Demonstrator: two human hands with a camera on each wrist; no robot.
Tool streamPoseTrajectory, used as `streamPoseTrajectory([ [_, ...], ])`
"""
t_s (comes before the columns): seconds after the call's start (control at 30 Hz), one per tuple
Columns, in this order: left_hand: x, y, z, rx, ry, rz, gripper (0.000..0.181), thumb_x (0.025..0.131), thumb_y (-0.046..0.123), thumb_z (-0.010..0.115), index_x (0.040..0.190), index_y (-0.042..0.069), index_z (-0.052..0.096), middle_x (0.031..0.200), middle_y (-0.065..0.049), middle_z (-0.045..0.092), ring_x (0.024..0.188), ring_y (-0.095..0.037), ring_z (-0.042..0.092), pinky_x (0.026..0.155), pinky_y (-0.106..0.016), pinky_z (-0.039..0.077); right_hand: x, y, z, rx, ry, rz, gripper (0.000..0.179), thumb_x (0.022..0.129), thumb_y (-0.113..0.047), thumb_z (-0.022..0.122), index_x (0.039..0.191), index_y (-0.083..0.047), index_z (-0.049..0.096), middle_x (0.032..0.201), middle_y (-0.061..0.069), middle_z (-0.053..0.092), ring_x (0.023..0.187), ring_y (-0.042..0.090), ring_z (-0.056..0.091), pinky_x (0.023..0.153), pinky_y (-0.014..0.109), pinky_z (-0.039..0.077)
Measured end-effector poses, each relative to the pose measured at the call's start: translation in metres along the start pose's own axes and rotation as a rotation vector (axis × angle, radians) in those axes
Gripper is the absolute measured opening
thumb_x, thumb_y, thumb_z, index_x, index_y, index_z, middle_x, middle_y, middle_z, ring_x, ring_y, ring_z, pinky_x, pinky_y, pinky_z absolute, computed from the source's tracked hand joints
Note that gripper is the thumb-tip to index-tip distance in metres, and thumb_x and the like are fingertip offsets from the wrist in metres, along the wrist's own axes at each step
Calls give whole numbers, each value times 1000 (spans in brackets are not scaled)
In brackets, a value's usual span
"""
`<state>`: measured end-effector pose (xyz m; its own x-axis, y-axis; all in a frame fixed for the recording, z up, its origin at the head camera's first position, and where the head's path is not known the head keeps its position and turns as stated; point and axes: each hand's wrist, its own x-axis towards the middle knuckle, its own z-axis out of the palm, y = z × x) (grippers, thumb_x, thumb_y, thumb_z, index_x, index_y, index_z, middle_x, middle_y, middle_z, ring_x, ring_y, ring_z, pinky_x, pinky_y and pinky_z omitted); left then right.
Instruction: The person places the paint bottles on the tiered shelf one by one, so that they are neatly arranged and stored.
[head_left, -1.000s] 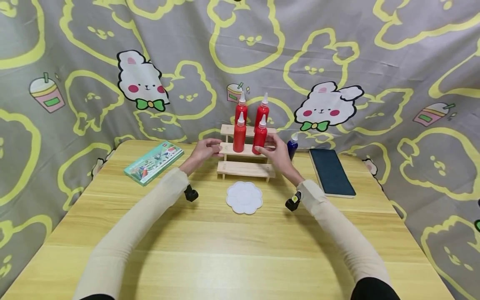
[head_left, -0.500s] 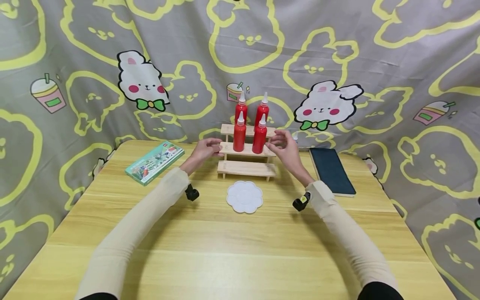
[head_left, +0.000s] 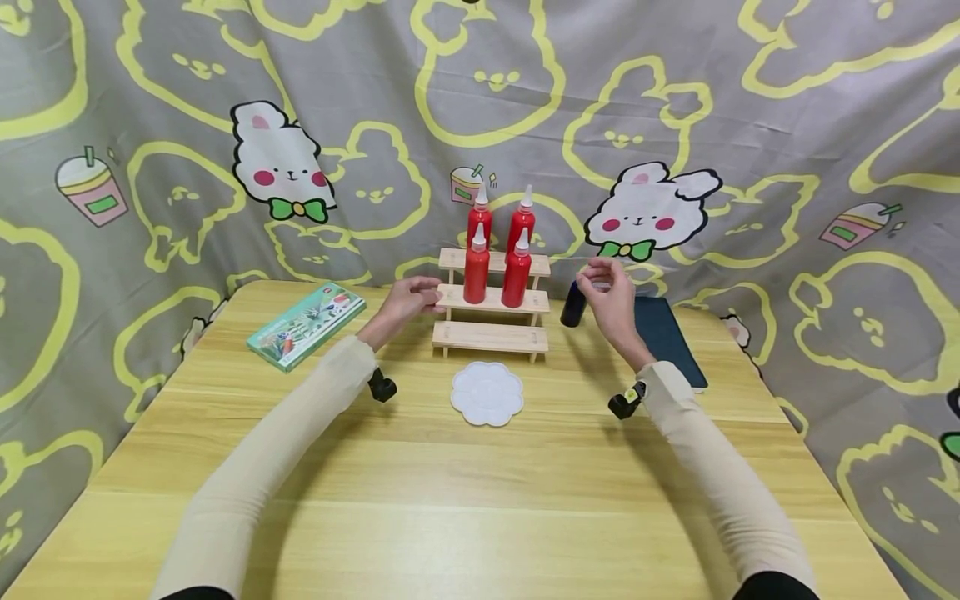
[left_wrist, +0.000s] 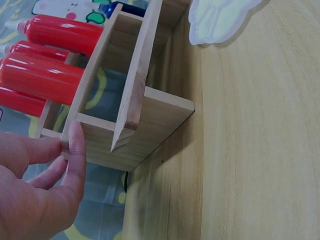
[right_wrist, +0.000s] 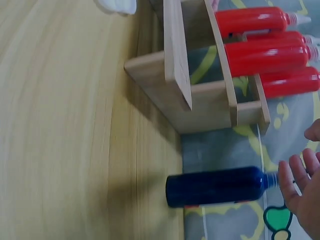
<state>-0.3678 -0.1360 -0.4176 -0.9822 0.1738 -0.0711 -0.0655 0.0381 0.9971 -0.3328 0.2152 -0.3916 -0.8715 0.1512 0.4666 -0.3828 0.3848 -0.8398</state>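
Note:
A three-tier wooden stand [head_left: 491, 336] is at the back of the table. Several red squeeze bottles [head_left: 476, 275] with white nozzles stand upright on its upper two tiers. My left hand [left_wrist: 50, 185] pinches the left end of the middle tier between thumb and fingers. Right of the stand, a dark blue squeeze bottle [right_wrist: 215, 187] stands on the table. My right hand [head_left: 611, 300] is at its top, fingers beside the nozzle and thumb apart from them in the right wrist view. The fingers partly hide the nozzle; whether they touch it I cannot tell.
A white flower-shaped palette [head_left: 487, 393] lies in front of the stand. To the left is a flat green illustrated box [head_left: 306, 325], and a dark blue notebook [head_left: 667, 342] lies at the right. Behind the table hangs a patterned grey curtain [head_left: 360, 67].
My right hand has left the front right red bottle and moved right to the top of the blue bottle. The left hand stays on the stand.

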Motion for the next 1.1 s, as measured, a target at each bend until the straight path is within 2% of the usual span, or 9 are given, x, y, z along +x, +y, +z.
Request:
streamPoseTrajectory([
  [0.2,1,0,0,-6,2,-2,42,104,-1,58,145,-9,52,117,-16,59,78,-15,70,111,-52,56,2,9,-9,-10,37,-1,35,101,0,65,131,16,57,121,33,62,95,11,59,81,8,49],
  [0.37,1,0,0,9,-1,-8,43,105,1,58,146,-9,52,119,-16,60,80,-15,71,112,-51,56,3,21,-12,-26,71,-4,34,100,-4,68,129,11,60,121,29,65,96,10,60,82,7,50],
  [0.47,1,1,0,9,-3,-8,43,105,1,58,147,-8,51,120,-17,60,81,-16,71,112,-51,56,4,29,-12,-36,77,15,35,98,-6,71,129,8,61,123,26,65,103,16,61,84,9,51],
  [0.67,0,1,0,11,-7,-6,43,105,0,58,147,-9,51,123,-19,59,81,-16,71,112,-50,56,3,42,-10,-56,41,71,41,96,-11,75,131,4,61,130,22,63,119,34,62,88,13,51],
  [0.93,2,1,-2,-3,-3,-2,43,105,0,57,147,-9,51,126,-20,59,82,-17,71,112,-50,56,4,50,-5,-69,-23,128,51,95,-11,79,141,-4,60,141,18,62,125,36,63,98,28,57],
  [1.1,1,0,-1,1,-5,-5,43,105,-1,57,146,-9,51,119,-16,60,80,-15,71,112,-50,56,0,54,-1,-107,-37,195,56,94,-13,80,145,-3,57,140,20,62,123,36,63,93,25,54],
])
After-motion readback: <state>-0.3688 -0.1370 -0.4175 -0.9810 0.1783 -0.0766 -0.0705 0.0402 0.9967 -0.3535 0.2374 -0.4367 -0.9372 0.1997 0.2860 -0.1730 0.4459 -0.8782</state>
